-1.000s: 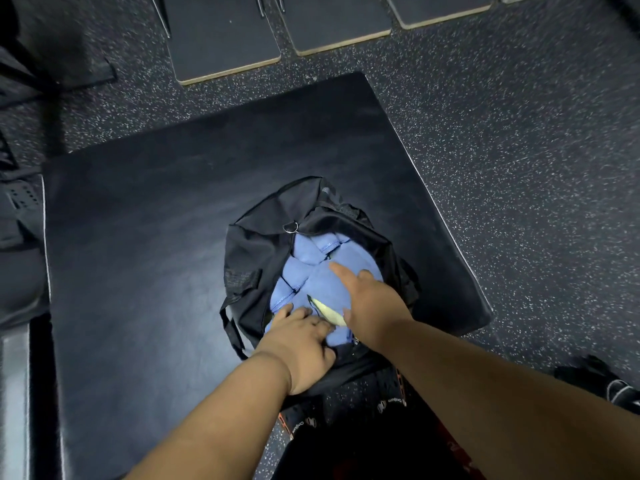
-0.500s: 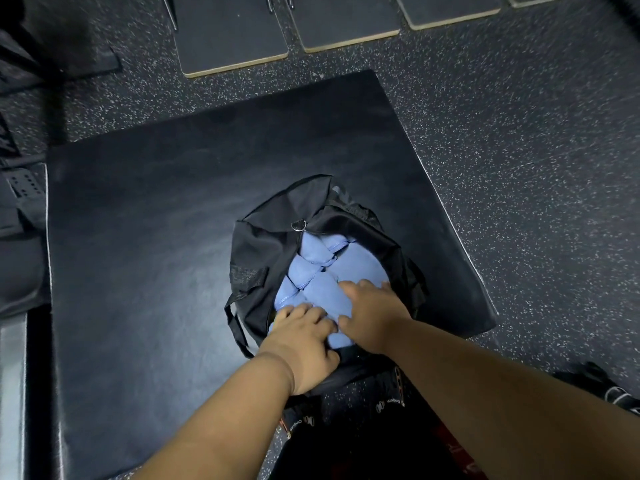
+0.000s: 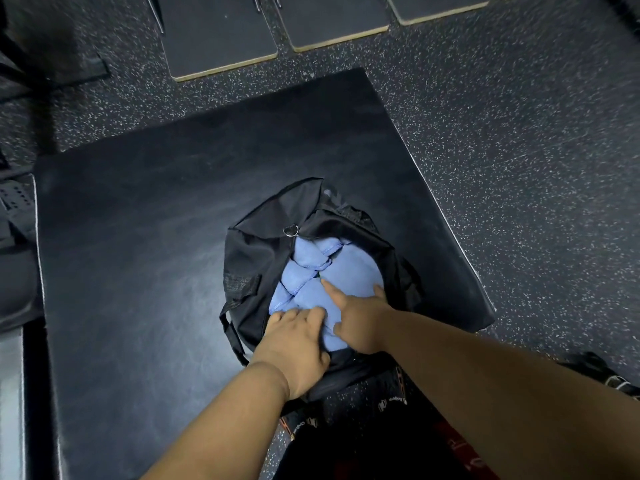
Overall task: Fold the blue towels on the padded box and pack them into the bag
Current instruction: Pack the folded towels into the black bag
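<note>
Blue terry cloth lies under both hands. The left hand [image 3: 294, 344] rests flat on the near end of the folded towels [image 3: 332, 289], fingers extended and close together, pressing down. The right hand [image 3: 356, 320] lies beside it, spread, forefinger stretched toward the middle of the pile and thumb out toward the bag's right wall; it holds nothing.

The towels sit inside the open black bag [image 3: 249, 265], which stands on the padded box [image 3: 138, 271] near its front right corner. No towel shows loose on the box top, so folding and loading appear complete; what seems to remain is tamping the load down and closing the bag.

Not determinable: the towel count, the depth of the stack, and any zip along the opening. The bag's near rim is covered by the wrists, and the box's front edge is cut off.
</note>
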`<state>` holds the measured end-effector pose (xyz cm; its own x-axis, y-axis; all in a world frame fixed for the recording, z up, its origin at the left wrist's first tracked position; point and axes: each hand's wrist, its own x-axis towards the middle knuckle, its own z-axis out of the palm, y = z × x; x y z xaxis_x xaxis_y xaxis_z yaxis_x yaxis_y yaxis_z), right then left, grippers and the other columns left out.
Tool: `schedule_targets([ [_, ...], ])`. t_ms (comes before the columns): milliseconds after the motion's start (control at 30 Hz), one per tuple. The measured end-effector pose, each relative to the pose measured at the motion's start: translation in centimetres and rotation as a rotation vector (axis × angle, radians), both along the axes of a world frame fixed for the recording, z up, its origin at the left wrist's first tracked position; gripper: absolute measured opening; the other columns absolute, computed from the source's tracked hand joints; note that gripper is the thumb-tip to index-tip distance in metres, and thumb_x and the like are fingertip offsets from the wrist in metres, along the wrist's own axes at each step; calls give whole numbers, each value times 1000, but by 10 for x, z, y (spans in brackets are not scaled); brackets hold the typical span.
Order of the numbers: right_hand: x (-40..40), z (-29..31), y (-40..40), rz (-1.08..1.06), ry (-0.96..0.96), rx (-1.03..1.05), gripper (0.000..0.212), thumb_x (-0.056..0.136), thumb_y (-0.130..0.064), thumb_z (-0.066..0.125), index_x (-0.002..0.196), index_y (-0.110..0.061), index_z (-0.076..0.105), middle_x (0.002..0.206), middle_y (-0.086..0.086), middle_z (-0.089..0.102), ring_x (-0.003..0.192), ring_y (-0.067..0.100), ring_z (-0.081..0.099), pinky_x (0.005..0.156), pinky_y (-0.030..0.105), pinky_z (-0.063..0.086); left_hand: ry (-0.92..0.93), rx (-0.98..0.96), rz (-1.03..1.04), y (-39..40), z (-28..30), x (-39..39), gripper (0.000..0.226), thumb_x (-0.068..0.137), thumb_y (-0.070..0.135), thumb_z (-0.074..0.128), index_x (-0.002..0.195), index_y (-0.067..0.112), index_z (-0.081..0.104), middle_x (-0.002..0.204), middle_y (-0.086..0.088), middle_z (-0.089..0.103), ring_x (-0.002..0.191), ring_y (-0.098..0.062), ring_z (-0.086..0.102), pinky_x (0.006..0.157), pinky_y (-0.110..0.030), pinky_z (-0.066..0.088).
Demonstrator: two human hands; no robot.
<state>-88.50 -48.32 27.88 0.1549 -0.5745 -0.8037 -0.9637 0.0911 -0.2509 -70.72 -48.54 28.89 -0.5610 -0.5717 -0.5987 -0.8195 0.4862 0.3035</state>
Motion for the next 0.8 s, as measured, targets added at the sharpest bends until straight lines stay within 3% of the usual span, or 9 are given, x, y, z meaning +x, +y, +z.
schedule_targets([
  [133,-10,-2,17,-72,-73,-92,88,105,-36,45,165,-29,-19,150,5,56,144,26,46,128,54,-7,64,-48,113,-12,-5,0,86,90,28,56,165,24,13,138,1,58,125,-25,55,95,-37,38],
  [233,-11,0,31,-138,-100,-158,86,104,-34,47,166,-30,-13,155,5,48,145,24,43,130,48,-4,7,-69,114,-26,-8,-11,88,93,24,52,168,25,6,140,-3,58,122,-28,56,91,-38,42],
  [333,-7,0,41,-167,-39,-247,81,105,-35,45,168,-27,-6,156,5,45,137,27,50,126,41,22,-68,-78,127,-40,-11,-21,73,93,24,52,161,24,28,134,-5,63,119,-32,60,91,-38,47],
  [400,-7,-2,45,-199,37,-251,78,105,-37,46,168,-22,3,153,9,47,126,33,56,109,38,40,-117,-84,119,-45,-13,-27,61,94,18,49,154,20,37,128,-8,67,115,-34,63,92,-40,51],
  [500,-9,-5,47,-216,89,-133,67,108,-35,45,166,-19,14,140,11,59,110,34,63,85,36,47,-148,-59,164,-48,-13,-32,50,98,11,43,147,18,42,120,-10,68,110,-34,63,89,-40,50],
  [567,-9,-8,44,-221,124,-100,67,108,-32,47,165,-20,14,120,10,67,95,33,64,75,36,44,-158,-82,177,-47,-13,-32,48,98,10,41,146,17,42,116,-11,68,107,-34,63,82,-39,46],
  [633,-8,-11,42,-221,161,-119,71,104,-31,53,163,-20,13,108,7,72,85,32,63,69,35,43,-184,-84,193,-47,-15,-34,49,98,9,41,146,16,41,115,-13,66,107,-35,61,81,-39,46],
  [733,-6,-8,42,-131,209,-186,68,104,-29,53,161,-16,18,110,6,71,76,29,58,67,34,40,-160,-86,187,-46,-15,-36,52,99,11,43,150,18,39,117,-13,67,109,-35,60,86,-40,50],
  [800,-9,-9,48,-95,203,-325,60,103,-35,52,154,-16,30,88,3,67,70,28,57,66,34,36,-51,-125,137,-41,-14,-28,58,99,21,49,156,24,37,122,-9,67,108,-34,60,84,-39,48],
])
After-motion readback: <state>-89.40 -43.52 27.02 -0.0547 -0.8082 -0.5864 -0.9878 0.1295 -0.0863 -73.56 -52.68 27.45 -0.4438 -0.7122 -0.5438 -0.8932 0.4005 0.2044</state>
